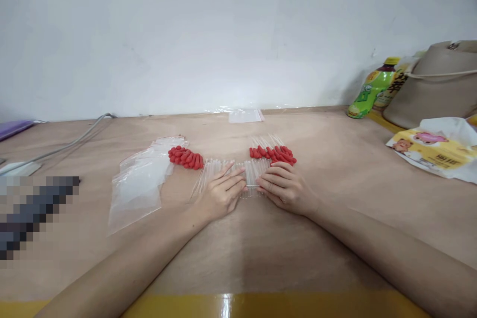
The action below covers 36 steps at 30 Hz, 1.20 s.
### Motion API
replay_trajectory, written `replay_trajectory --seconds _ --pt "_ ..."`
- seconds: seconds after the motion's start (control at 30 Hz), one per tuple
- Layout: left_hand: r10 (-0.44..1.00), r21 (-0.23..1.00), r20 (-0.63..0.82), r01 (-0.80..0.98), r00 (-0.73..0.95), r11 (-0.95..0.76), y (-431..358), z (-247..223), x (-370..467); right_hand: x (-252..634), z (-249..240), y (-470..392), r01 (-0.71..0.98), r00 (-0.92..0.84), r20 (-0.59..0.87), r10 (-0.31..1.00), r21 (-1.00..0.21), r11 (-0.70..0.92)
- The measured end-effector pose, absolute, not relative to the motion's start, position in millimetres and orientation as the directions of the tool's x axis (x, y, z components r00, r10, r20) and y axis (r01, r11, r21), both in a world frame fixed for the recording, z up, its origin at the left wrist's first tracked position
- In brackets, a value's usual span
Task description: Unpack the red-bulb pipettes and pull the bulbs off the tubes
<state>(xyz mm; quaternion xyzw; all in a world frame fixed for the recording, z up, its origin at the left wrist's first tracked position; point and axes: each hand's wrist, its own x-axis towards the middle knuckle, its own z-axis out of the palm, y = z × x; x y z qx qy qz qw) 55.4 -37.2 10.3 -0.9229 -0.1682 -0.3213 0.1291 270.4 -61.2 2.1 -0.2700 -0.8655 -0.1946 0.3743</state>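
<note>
A row of clear, thin dropper tubes (252, 174) lies side by side on the table in front of me. My left hand (222, 193) rests over the left part of the row, fingers stretched out across the tubes. Over the right end lies my right hand (283, 188), its fingers extended and slightly bent, close to the red bulbs. Those red rubber bulbs (274, 153) sit behind it, with thin clear tubes (267, 139) pointing toward the wall. Another heap of red bulbs (185, 157) is to the left. Both palms hide part of the row.
Clear zip bags (143, 174) are fanned out at left, and another bag (245, 116) lies by the wall. At far left are a grey cable (87, 134) and a purple item (15, 129). A green bottle (372, 90), beige bag (436, 84) and printed wrapper (432, 149) occupy the right.
</note>
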Motion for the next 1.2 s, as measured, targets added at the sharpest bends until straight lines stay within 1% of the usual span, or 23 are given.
replay_trajectory --seconds 0.23,0.4,0.53,0.6,0.67,0.7,0.77,0.83,0.87,0.93,1.03,1.1,1.2 --pt "0.224 -0.097 0.661 0.377 0.717 -0.921 -36 8 52 278 2 -62 0.601 -0.624 0.733 0.272 0.227 0.766" --pt "0.241 -0.067 0.668 0.379 0.704 -0.923 -38 8 51 278 8 -64 0.571 -0.650 0.733 0.200 0.298 0.765" --pt "0.253 -0.052 0.671 0.385 0.697 -0.922 -39 9 48 282 10 -64 0.552 -0.651 0.740 0.169 0.309 0.774" --pt "0.256 -0.044 0.703 0.399 0.664 -0.916 -37 11 43 289 8 -62 0.559 -0.633 0.753 0.180 0.284 0.779" --pt "0.291 -0.015 0.756 0.459 0.587 -0.888 -34 14 36 299 5 -58 0.637 -0.538 0.804 0.251 0.193 0.746" --pt "0.320 0.008 0.780 0.503 0.538 -0.864 -32 16 32 304 5 -55 0.705 -0.446 0.837 0.316 0.111 0.701" --pt "0.385 0.052 0.802 0.589 0.457 -0.806 -29 20 28 313 4 -48 0.815 -0.196 0.874 0.445 -0.107 0.569" --pt "0.428 0.079 0.797 0.629 0.426 -0.773 -27 22 28 320 3 -41 0.826 0.007 0.845 0.535 -0.306 0.473" --pt "0.435 0.084 0.793 0.632 0.426 -0.770 -26 22 29 323 3 -37 0.809 0.063 0.818 0.572 -0.377 0.450" --pt "0.426 0.076 0.791 0.620 0.439 -0.781 -24 19 33 329 2 -31 0.774 0.143 0.760 0.634 -0.485 0.408" --pt "0.379 0.025 0.795 0.598 0.474 -0.801 -20 13 39 340 -2 -23 0.725 0.280 0.654 0.703 -0.624 0.292" --pt "0.370 0.001 0.778 0.587 0.509 -0.810 -17 9 42 346 -4 -19 0.686 0.346 0.573 0.743 -0.695 0.216" --pt "0.367 -0.006 0.753 0.563 0.546 -0.826 -12 3 44 351 -6 -15 0.622 0.376 0.454 0.808 -0.770 0.143"
